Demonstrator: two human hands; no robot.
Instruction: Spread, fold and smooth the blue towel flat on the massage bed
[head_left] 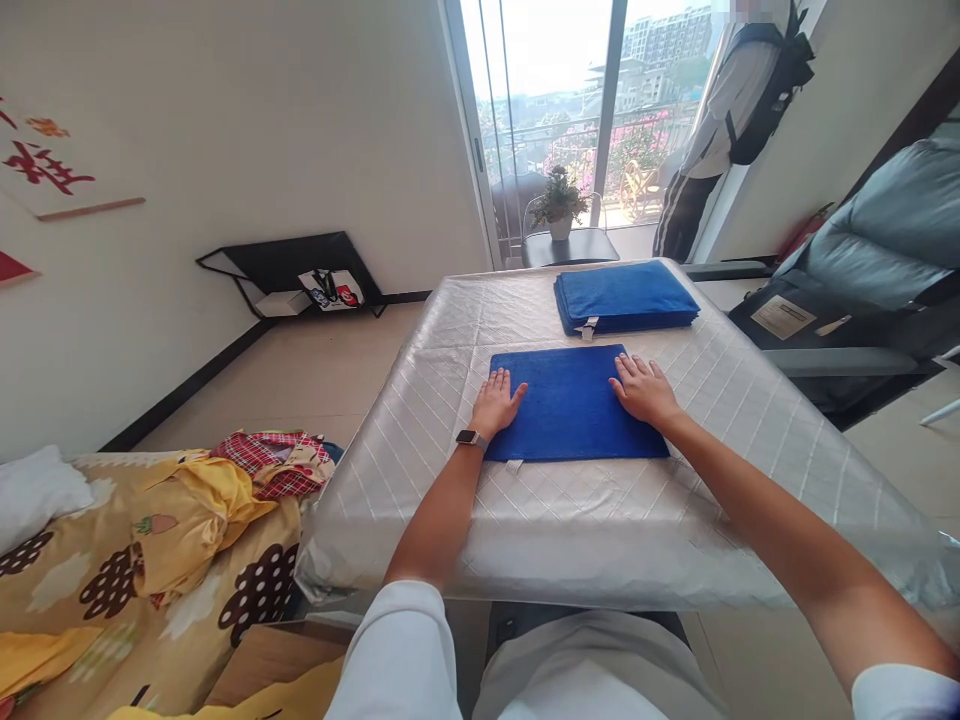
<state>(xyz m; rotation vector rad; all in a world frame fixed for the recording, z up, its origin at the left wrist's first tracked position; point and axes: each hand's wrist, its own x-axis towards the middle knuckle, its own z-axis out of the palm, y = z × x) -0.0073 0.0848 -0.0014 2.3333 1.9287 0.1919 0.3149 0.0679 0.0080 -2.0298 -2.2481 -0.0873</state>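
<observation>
Both hands flat, palms down, fingers spread, gripping nothing. Left hand (495,402) presses the left edge of the folded blue towel (571,404), right hand (643,388) the right part near the far corner. Towel lies flat mid-worktop (420,420), long axis left-right across the view, short label tab sticking out of the near edge. Stack of folded blue towels (625,296) sits just beyond it, apart, same orientation. Smartwatch (470,439) on left wrist. Patterned bedding (150,560) lower left; a person (731,110) stands by the balcony door.
</observation>
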